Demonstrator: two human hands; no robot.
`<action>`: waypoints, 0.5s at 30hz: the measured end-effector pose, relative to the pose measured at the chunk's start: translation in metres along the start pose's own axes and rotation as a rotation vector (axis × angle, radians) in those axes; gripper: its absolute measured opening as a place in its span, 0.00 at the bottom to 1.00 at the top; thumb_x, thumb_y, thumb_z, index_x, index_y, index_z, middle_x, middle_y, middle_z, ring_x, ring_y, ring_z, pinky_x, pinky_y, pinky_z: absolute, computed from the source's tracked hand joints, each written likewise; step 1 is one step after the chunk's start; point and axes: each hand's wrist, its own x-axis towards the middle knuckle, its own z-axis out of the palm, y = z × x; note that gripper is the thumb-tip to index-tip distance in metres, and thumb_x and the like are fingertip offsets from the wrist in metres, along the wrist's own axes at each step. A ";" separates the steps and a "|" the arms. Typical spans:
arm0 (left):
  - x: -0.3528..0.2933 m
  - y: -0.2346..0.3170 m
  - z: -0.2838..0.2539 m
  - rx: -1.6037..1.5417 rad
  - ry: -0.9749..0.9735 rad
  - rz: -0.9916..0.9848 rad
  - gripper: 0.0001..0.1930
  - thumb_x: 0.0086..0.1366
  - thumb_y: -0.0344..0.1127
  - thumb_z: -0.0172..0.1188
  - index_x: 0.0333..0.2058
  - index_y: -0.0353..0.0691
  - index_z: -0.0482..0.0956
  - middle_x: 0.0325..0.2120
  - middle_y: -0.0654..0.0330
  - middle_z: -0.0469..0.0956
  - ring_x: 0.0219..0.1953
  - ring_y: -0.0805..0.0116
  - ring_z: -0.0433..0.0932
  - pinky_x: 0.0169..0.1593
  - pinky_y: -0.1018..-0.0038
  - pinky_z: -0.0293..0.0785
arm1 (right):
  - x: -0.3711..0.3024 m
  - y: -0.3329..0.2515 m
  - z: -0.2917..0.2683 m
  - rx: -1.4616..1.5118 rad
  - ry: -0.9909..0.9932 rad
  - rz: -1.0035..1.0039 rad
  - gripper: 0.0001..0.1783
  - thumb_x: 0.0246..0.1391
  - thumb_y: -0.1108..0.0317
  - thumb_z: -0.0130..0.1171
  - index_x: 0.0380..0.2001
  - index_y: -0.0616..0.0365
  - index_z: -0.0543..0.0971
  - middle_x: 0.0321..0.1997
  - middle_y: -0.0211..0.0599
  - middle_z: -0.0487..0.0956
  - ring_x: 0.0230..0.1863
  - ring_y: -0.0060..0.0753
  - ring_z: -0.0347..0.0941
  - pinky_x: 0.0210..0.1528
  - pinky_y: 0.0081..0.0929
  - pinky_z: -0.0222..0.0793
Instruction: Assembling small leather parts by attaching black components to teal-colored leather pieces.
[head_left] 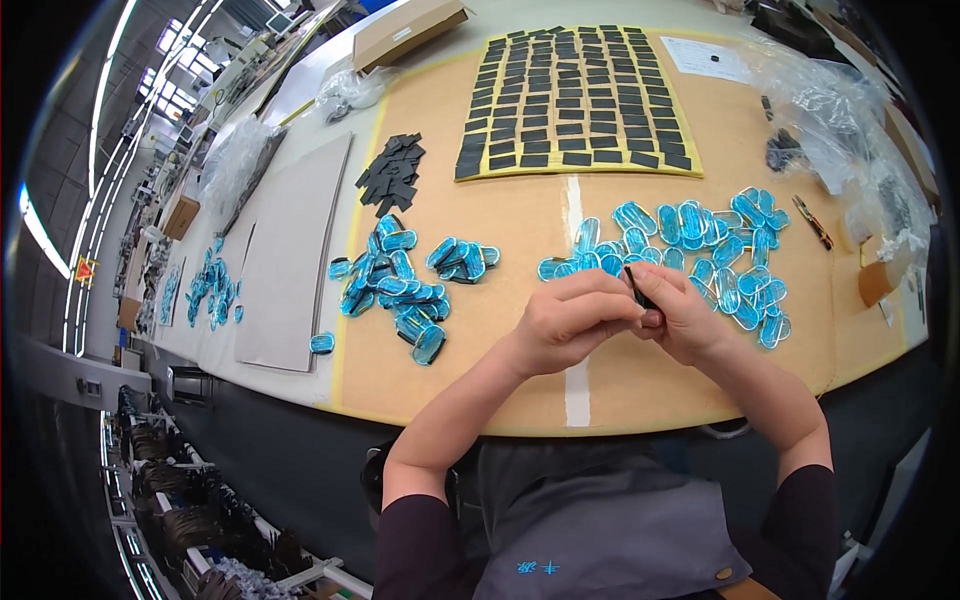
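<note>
My left hand (580,318) and my right hand (690,308) meet above the front of the tan table, fingertips pinched together around a small black strip (638,287). Fingers cover most of it, and whether anything else is inside the grip is hidden. Just beyond my hands spreads a pile of blue ovals with pale gold rims (690,222). Left of my hands lies another heap of blue ovals (390,285), several showing black parts, beside a smaller cluster (463,262). Farther off, rows of black rectangles (570,102) lie on a yellow-edged sheet. Loose black pieces (392,172) are heaped at its left.
Orange-handled snips (814,222) and a brown tape roll (882,280) lie at the right, near crumpled clear plastic (830,110). A large grey board (295,260) rests on the left, with more blue pieces (212,285) past it. A cardboard box (408,32) stands far back.
</note>
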 end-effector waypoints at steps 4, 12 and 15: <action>0.002 0.000 0.003 0.199 -0.071 0.276 0.10 0.50 0.20 0.69 0.32 0.37 0.81 0.32 0.59 0.79 0.30 0.62 0.79 0.33 0.72 0.76 | 0.001 -0.001 0.000 0.202 0.094 0.142 0.11 0.68 0.58 0.51 0.34 0.52 0.74 0.27 0.20 0.71 0.19 0.06 0.53 0.19 0.09 0.45; -0.004 -0.001 -0.008 -0.204 -0.062 -0.339 0.11 0.55 0.22 0.68 0.37 0.37 0.80 0.35 0.61 0.79 0.32 0.69 0.77 0.35 0.77 0.72 | 0.010 -0.011 -0.017 0.030 0.025 0.019 0.11 0.69 0.59 0.49 0.37 0.53 0.74 0.26 0.20 0.72 0.16 0.09 0.56 0.17 0.11 0.49; 0.002 -0.007 -0.028 -0.126 -0.111 -0.451 0.16 0.58 0.27 0.67 0.45 0.36 0.78 0.39 0.59 0.78 0.36 0.69 0.76 0.38 0.75 0.72 | 0.014 -0.021 -0.024 -0.016 0.198 -0.111 0.10 0.69 0.60 0.48 0.45 0.53 0.71 0.31 0.23 0.73 0.17 0.10 0.57 0.18 0.11 0.51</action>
